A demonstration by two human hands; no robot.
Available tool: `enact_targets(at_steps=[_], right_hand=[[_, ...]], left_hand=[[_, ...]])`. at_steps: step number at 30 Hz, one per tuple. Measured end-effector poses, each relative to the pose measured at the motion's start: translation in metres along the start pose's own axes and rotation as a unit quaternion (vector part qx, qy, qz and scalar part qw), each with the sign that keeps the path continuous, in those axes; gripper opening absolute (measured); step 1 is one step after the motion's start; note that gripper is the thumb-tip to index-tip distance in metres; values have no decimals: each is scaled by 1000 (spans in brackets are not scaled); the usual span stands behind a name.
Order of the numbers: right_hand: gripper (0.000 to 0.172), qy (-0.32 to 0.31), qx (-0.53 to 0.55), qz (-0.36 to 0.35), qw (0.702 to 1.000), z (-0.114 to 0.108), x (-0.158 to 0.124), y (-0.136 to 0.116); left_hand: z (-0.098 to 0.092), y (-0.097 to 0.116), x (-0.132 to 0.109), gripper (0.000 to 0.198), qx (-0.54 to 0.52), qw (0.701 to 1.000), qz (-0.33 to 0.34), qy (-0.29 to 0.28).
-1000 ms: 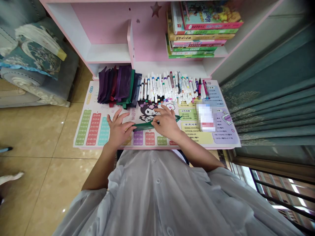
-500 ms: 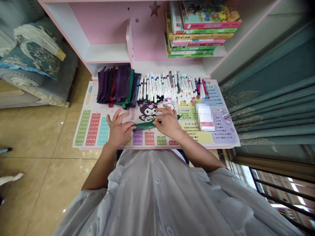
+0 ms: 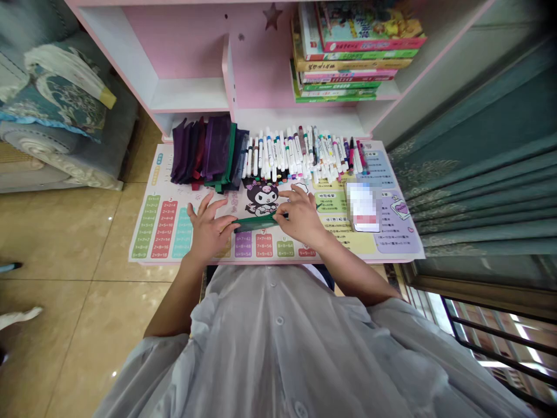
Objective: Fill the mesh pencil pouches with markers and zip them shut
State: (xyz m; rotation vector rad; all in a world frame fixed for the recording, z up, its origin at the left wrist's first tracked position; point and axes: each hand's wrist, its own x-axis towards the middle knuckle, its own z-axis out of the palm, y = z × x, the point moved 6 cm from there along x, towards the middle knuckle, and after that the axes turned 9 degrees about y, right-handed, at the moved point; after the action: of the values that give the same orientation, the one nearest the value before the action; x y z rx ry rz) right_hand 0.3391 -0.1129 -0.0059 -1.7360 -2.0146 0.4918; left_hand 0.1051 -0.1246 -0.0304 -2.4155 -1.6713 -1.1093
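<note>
A green mesh zipper pouch (image 3: 256, 223) lies across the near middle of the desk mat. My left hand (image 3: 210, 225) pinches its left end between thumb and forefinger, the other fingers spread. At the right part of its top edge, my right hand (image 3: 300, 216) has thumb and forefinger pressed together, seemingly on the zipper; the small pull is hidden. The pouch's right end is covered by that hand. Beyond it lies a row of white-barrelled markers (image 3: 296, 152). A stack of pouches, among them a purple pouch (image 3: 216, 148), rests to the markers' left.
A phone (image 3: 364, 207) lies on the printed desk mat (image 3: 400, 232) to the right. Books (image 3: 348, 64) are piled on the pink and white shelf (image 3: 187, 96) behind. A sofa (image 3: 65, 133) stands at left, and a curtain (image 3: 478, 162) hangs at right.
My right hand has shifted very slightly right along the pouch's top edge. Less of the green tip beyond that hand shows now. My left hand keeps its place.
</note>
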Motion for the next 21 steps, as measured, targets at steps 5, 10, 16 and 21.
enact_targets(at_steps=[5,10,16,21], right_hand=[[21,11,0,-2,1000,1,0,4],[21,28,-7,3,1000,-1,0,11],[22,31,-4,5,999,-3,0,13],[22,28,-4,7,1000,-2,-1,15]], left_hand=[[1,-1,0,24,3,1000,3,0],[0,-2,0,24,3,1000,7,15],[-1,-3,-1,25,7,1000,7,16],[-1,-3,-1,25,4,999,19,26]])
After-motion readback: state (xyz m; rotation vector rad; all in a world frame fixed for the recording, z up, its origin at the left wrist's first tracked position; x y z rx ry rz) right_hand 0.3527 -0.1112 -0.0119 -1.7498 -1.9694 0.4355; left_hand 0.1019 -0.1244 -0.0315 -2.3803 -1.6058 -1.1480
